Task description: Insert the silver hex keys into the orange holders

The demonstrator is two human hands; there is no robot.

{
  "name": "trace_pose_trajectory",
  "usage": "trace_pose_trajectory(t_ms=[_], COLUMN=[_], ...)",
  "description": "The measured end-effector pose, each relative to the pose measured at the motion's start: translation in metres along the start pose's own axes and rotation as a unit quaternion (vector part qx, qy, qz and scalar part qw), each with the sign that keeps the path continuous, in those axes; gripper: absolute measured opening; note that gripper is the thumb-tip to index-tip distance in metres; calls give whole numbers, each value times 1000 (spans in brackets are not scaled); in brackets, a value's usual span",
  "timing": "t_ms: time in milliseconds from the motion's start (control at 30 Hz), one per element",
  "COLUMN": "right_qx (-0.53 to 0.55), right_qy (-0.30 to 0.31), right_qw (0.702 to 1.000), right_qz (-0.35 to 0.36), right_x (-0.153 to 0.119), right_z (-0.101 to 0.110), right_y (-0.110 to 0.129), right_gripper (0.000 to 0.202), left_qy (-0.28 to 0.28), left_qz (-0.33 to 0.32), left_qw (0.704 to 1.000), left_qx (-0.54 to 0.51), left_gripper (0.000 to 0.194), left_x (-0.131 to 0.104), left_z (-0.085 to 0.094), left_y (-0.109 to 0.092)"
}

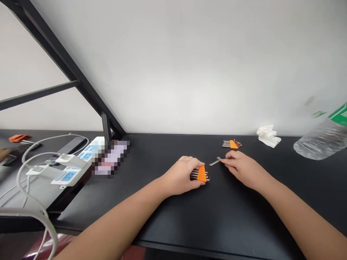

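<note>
My left hand (184, 175) is closed around an orange hex key holder (201, 174), its thumb and fingers on the two ends. Several metal hex keys run through that holder, partly covered by the hand. To the right, my right hand (238, 164) pinches a few slim loose hex keys (215, 162) between thumb and fingertips. Their long ends point left, toward the holder, without touching it. Behind the right hand lies a second orange holder (233, 144) with several hex keys in it.
A crumpled white tissue (268, 136) and a clear plastic bottle (320, 142) are at the back right of the black table (217, 220). On the left are a white power strip (78, 162) with plugs and cables, a pixelated item (111, 159) and a black metal frame (67, 65).
</note>
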State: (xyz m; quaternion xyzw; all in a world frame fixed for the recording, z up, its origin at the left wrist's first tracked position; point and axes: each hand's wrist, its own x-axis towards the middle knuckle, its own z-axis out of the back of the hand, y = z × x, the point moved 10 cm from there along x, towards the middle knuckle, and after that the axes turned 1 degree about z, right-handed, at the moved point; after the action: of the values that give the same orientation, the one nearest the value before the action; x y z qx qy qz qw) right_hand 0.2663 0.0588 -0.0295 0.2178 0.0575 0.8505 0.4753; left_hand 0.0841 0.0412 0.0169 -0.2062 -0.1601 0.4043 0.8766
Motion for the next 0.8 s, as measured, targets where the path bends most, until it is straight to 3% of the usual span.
trace_pose_trajectory(t_ms=[267,500,700,800], right_qx=[-93,-146,26,95], right_qy=[5,79,70,34], right_qw=[995,986,997,995], right_qz=[28,-22,-13,14], right_x=[-6,-8,-9,-9], right_z=[4,-4,3,11], right_y=[14,24,48,57], right_gripper=[32,21,16,16], left_qy=[-9,-6,-6,-7], left_qz=[16,-1,-8,-12], left_qw=[1000,1000,1000,1000], left_qx=[-2,-9,-19,-21], left_gripper=[53,51,52,53], left_x=[-1,1,2,1], left_z=[0,-1,-1,-2], left_y=[7,6,2,1])
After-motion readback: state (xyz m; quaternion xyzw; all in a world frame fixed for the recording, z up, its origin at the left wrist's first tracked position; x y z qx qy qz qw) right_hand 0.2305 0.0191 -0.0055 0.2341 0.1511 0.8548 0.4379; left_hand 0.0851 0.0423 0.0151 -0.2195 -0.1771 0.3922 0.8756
